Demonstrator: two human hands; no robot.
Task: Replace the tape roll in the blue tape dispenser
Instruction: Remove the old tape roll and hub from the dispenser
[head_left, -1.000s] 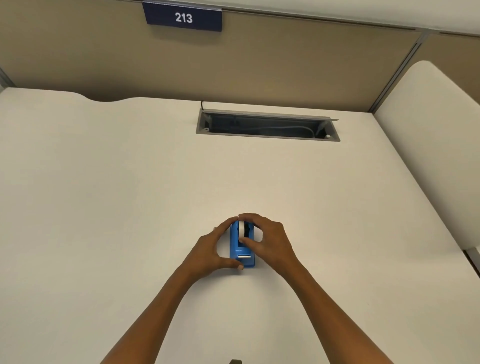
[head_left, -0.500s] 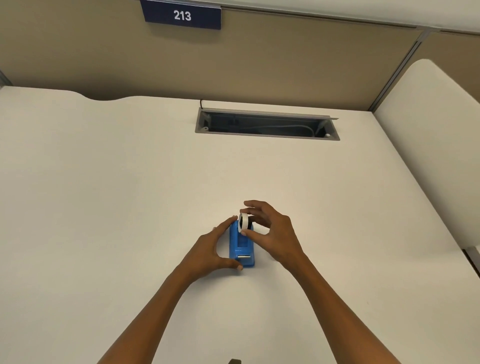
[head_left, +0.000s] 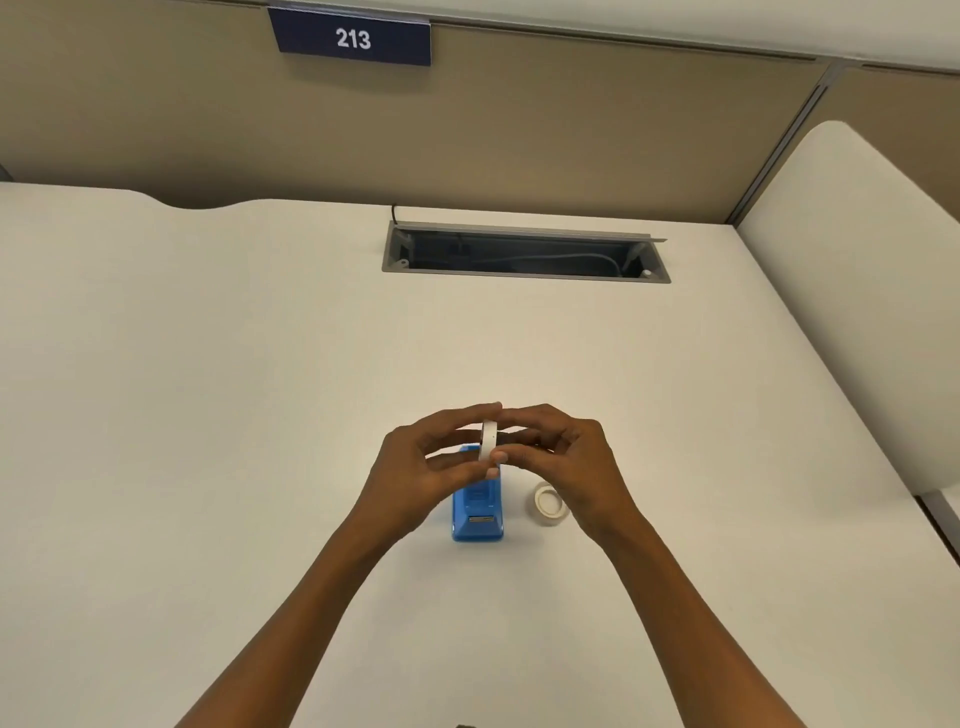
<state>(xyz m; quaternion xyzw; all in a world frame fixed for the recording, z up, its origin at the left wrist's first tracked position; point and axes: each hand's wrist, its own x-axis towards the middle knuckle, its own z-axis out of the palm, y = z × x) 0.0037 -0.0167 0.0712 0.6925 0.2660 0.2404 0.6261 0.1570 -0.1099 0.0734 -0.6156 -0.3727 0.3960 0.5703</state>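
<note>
A blue tape dispenser (head_left: 478, 514) stands on the white desk (head_left: 208, 415), its cutter end toward me and its far end hidden behind my hands. Above it I hold a white tape roll (head_left: 489, 440) on edge. My left hand (head_left: 421, 467) pinches it from the left and my right hand (head_left: 566, 460) from the right, fingertips meeting around the roll. A second white tape roll (head_left: 549, 502) lies flat on the desk just right of the dispenser, partly under my right hand.
A grey cable tray opening (head_left: 524, 254) is cut into the desk farther back. A beige partition with a blue "213" sign (head_left: 353, 39) rises behind. A second desk (head_left: 852, 291) adjoins on the right.
My right hand lifted the roll up out of the dispenser. My left hand left the dispenser's side and joined it on the roll. The second roll on the desk came into sight.
</note>
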